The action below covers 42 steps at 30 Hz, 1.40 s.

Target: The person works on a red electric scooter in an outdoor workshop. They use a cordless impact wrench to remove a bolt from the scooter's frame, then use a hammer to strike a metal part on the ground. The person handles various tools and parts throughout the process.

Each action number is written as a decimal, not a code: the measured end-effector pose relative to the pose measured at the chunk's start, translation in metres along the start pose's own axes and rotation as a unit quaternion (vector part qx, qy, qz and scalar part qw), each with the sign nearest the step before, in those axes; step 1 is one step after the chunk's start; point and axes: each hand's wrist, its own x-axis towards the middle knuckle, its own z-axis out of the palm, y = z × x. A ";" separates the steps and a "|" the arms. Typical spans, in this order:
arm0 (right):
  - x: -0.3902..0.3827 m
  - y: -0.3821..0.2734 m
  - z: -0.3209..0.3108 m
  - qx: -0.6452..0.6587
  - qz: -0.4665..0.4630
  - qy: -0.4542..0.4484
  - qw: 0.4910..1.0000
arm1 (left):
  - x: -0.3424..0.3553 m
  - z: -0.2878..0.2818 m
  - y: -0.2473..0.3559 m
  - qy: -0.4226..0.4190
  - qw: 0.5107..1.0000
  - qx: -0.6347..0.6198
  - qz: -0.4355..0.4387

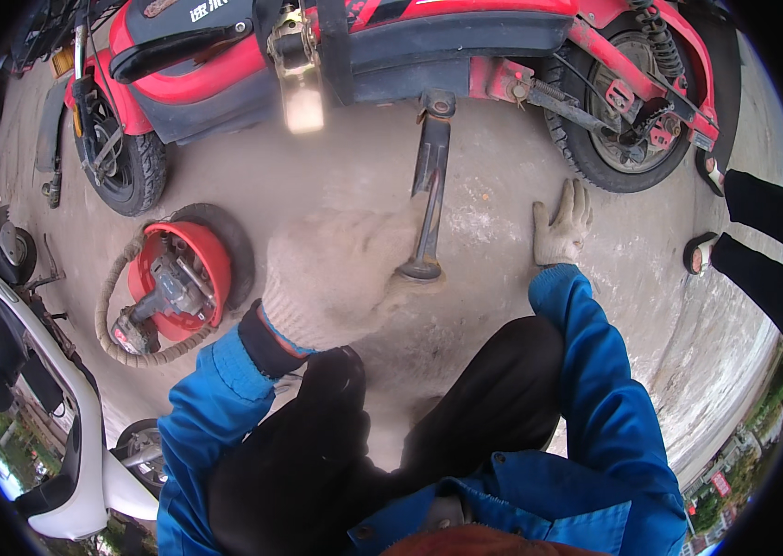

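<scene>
A dark metal kickstand [429, 190], long and flat with a rounded foot, was seen hanging from the underside of a red scooter [466, 42] and resting on the rough, dusty concrete floor [336, 167]. The left hand [340, 273], in a fuzzy beige knit glove, was blurred just beside the stand's foot; whether its fingers were clenched on the stand could not be told. The right hand [561, 222], in the same kind of glove, was laid flat on the floor with the fingers [577, 196] spread and released, near the knobbly rear tyre [628, 111]. Blue cloth sleeves and dark trousers were seen at the lower edge. To the left, a round red hub [174, 278] with grey metal parts was lying inside a black tyre, ringed by a coarse braided rope [109, 296]. A glossy white scooter [30, 371] was parked at the far left.
</scene>
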 end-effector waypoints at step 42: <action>-0.003 0.023 0.041 -0.039 -0.015 -0.034 0.999 | -0.367 -0.059 -0.244 -0.072 0.851 0.291 -0.431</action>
